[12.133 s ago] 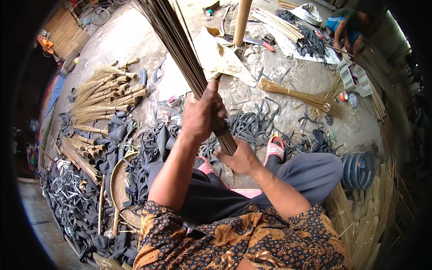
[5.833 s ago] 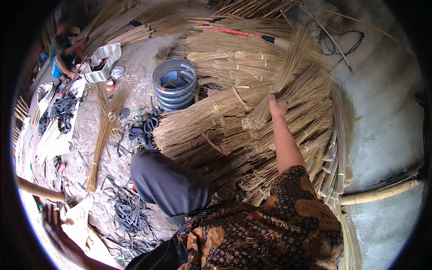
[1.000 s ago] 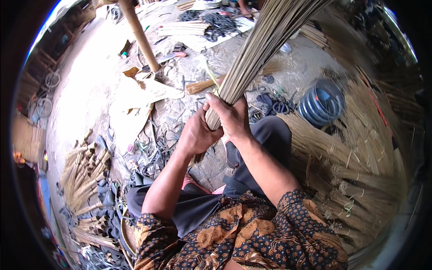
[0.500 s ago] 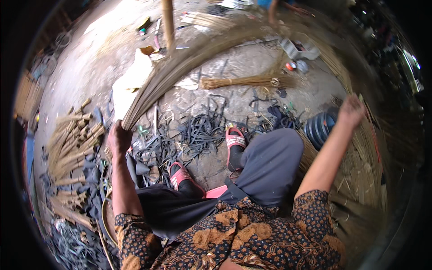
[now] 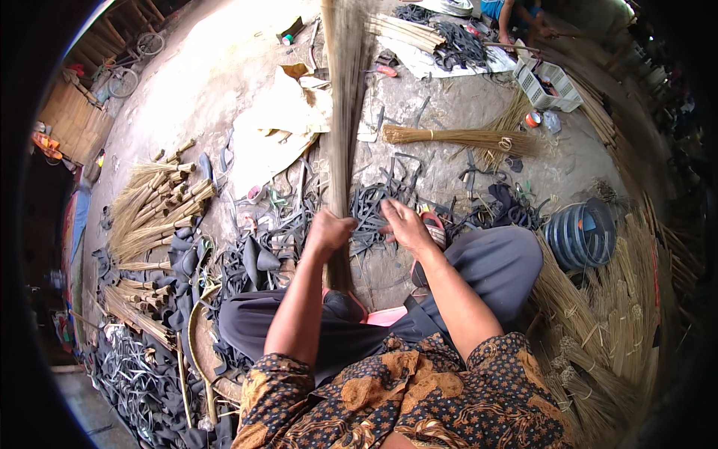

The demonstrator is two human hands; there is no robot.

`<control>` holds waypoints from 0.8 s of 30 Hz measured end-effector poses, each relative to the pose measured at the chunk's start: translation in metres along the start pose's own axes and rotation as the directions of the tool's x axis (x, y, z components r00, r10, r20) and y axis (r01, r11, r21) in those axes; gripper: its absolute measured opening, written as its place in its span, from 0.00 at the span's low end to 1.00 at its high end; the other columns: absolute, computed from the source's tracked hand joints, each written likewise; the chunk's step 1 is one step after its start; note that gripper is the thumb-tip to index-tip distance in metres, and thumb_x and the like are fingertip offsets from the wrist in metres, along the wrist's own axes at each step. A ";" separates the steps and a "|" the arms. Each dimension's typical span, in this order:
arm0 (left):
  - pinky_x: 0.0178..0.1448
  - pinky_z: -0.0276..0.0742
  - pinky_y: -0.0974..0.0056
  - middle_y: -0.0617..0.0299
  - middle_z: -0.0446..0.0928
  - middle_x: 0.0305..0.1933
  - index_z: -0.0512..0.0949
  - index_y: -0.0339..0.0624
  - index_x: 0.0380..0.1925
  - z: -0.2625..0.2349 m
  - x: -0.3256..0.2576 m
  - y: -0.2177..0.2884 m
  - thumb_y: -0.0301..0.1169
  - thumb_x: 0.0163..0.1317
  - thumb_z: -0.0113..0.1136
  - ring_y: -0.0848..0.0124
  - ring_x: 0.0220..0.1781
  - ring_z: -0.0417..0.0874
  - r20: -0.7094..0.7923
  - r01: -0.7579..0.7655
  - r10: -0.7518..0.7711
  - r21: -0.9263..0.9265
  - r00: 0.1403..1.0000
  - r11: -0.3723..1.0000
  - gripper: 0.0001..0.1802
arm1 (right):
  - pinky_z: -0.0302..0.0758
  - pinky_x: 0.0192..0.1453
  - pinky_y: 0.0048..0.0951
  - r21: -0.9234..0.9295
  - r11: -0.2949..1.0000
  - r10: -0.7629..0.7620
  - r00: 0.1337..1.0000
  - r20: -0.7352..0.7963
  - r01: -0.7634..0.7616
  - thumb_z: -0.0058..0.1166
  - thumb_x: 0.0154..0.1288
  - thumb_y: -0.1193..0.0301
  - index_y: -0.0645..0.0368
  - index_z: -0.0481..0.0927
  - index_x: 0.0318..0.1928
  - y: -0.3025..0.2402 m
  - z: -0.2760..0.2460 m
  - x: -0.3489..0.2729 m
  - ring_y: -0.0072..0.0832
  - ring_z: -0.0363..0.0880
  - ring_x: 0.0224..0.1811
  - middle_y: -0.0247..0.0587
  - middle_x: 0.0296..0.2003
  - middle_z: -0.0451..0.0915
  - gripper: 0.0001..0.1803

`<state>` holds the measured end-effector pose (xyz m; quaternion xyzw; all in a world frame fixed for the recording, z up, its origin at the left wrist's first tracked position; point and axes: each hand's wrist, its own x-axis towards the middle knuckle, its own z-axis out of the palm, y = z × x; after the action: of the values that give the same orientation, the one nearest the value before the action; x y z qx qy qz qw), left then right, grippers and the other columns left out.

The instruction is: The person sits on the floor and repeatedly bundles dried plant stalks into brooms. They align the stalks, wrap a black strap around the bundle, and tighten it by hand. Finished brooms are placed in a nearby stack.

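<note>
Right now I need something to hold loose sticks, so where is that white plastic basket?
The white plastic basket sits at the upper right of the head view, on the ground beyond the tied stick bundle, near another person's arm.

floor: bare concrete, sunlit | wall: seemingly bamboo slats | bicycle beside it

We grip an upright stick bundle in our left hand; our right hand sits just right of that grip. Left of the grip lie tied brooms. Ahead and right of it lies another bundle, with a crate beyond. Far right sits a coil beside stacked sticks.
</note>
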<state>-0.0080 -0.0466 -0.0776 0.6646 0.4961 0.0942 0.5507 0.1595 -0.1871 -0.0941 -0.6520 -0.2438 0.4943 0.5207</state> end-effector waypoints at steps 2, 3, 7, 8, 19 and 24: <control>0.27 0.74 0.61 0.61 0.81 0.22 0.85 0.34 0.25 0.041 0.002 -0.021 0.35 0.54 0.76 0.72 0.22 0.78 0.100 0.071 -0.067 -0.030 0.993 0.997 0.14 | 0.80 0.31 0.24 0.058 0.993 0.104 0.989 -0.105 -0.098 0.49 0.76 0.36 0.63 0.75 0.65 0.031 -0.004 -0.004 0.25 0.86 0.38 0.44 0.49 0.83 0.41; 0.27 0.75 0.60 0.60 0.81 0.23 0.85 0.33 0.27 0.058 0.007 -0.030 0.39 0.51 0.79 0.70 0.23 0.79 0.166 0.112 -0.116 0.033 0.979 0.993 0.18 | 0.80 0.31 0.24 0.031 0.989 0.146 0.975 -0.166 -0.142 0.49 0.76 0.34 0.62 0.77 0.62 0.047 -0.007 -0.003 0.25 0.84 0.36 0.41 0.46 0.83 0.40; 0.33 0.79 0.57 0.54 0.86 0.31 0.86 0.29 0.33 0.111 0.004 -0.077 0.43 0.49 0.81 0.65 0.30 0.85 0.338 0.417 -0.382 -0.035 0.860 0.908 0.25 | 0.75 0.23 0.30 -0.072 0.956 0.270 0.950 -0.160 -0.284 0.51 0.74 0.35 0.59 0.82 0.34 0.101 -0.005 -0.004 0.24 0.75 0.25 0.32 0.26 0.77 0.36; 0.35 0.81 0.56 0.53 0.87 0.34 0.86 0.28 0.34 0.121 0.002 -0.087 0.43 0.49 0.81 0.63 0.32 0.86 0.357 0.486 -0.451 -0.010 0.818 0.874 0.26 | 0.75 0.24 0.32 -0.139 0.941 0.294 0.948 -0.126 -0.310 0.53 0.71 0.34 0.59 0.83 0.35 0.108 -0.006 -0.004 0.24 0.76 0.26 0.32 0.26 0.78 0.36; 0.48 0.88 0.53 0.51 0.88 0.48 0.85 0.34 0.50 0.119 -0.006 -0.096 0.39 0.62 0.75 0.59 0.43 0.92 0.547 0.460 -0.257 -0.274 0.797 0.845 0.23 | 0.83 0.46 0.39 0.113 0.884 0.462 0.884 -0.068 -0.453 0.65 0.67 0.58 0.63 0.85 0.51 0.125 -0.015 0.005 0.31 0.85 0.40 0.41 0.38 0.86 0.21; 0.52 0.90 0.52 0.49 0.88 0.51 0.83 0.33 0.55 0.106 -0.009 -0.087 0.33 0.69 0.69 0.59 0.45 0.92 0.627 0.580 -0.236 -0.424 0.743 0.696 0.19 | 0.85 0.50 0.40 0.328 0.819 0.514 0.856 -0.053 -0.471 0.64 0.67 0.60 0.63 0.85 0.51 0.126 -0.018 0.004 0.34 0.87 0.42 0.44 0.42 0.88 0.20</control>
<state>0.0102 -0.1303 -0.1857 0.3223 0.4101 -0.0713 0.8502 0.1530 -0.2342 -0.2124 -0.6377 0.0491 0.5970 0.4842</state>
